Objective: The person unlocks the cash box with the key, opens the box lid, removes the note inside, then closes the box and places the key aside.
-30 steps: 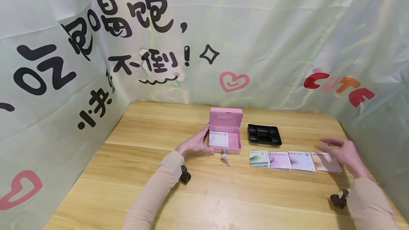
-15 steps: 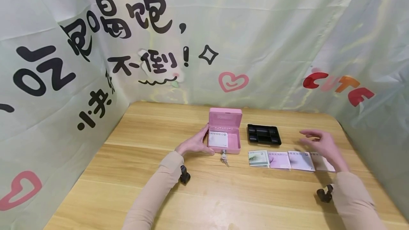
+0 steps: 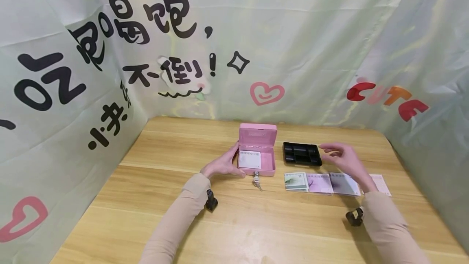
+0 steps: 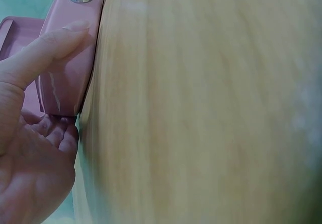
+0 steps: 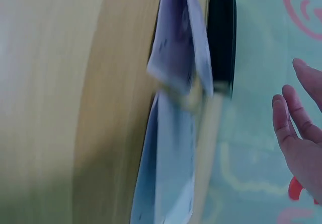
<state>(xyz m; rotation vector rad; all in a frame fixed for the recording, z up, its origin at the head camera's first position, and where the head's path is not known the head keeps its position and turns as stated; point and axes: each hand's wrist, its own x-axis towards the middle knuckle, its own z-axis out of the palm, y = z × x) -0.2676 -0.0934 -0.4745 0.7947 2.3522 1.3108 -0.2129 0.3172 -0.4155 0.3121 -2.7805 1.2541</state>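
Gripping 1 pink box w/ L hand nr tabletop back edge; holding R hand, w/ fingers loosely bent, by 1 blk tray, behind 4 note piles.

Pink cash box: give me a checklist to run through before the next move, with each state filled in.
1. Lid of the pink cash box raised: ok.
2. Left hand holding the box: ok, thumb on the front, fingers at its left side.
3. Notes inside the box lying flat: ok.
4. Black tray in the box: not ok, it lies on the table to the right.
5. Right hand gripping the tray: not ok, it is near the right end, holding nothing.
6. Key fully seated in the lock: cannot tell, too small.
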